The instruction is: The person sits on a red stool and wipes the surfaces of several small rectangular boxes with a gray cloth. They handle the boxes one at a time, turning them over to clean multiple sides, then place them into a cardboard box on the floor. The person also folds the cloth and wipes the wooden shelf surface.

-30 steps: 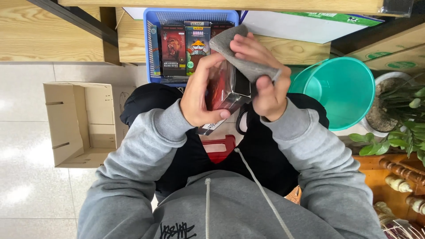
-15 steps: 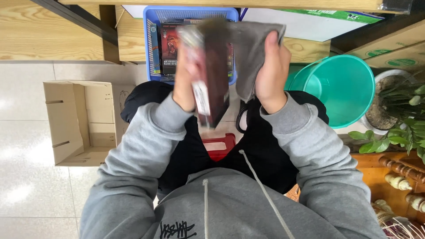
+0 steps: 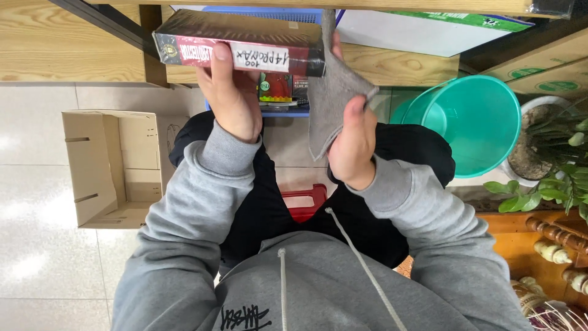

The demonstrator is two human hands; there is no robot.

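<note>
My left hand [image 3: 226, 92] grips a long dark red and black box [image 3: 239, 43] with a white label, held level in front of me, thumb across its side. A grey cloth [image 3: 334, 92] is pinched in my right hand [image 3: 355, 144] and lies against the right end of the box. Behind the box sits a blue plastic basket [image 3: 269, 15] with more boxed goods [image 3: 275, 89] in it, mostly hidden. I sit in a grey hooded top and black trousers over a red stool [image 3: 306, 202].
An open cardboard carton [image 3: 101, 165] lies on the tiled floor at my left. A teal plastic bucket [image 3: 471, 122] stands at my right, with a potted plant [image 3: 551, 159] beyond it. Wooden shelving [image 3: 67, 43] runs across the top.
The box has swung from upright to level and risen toward the camera. My right hand with the cloth has shifted from the box's face to its right end.
</note>
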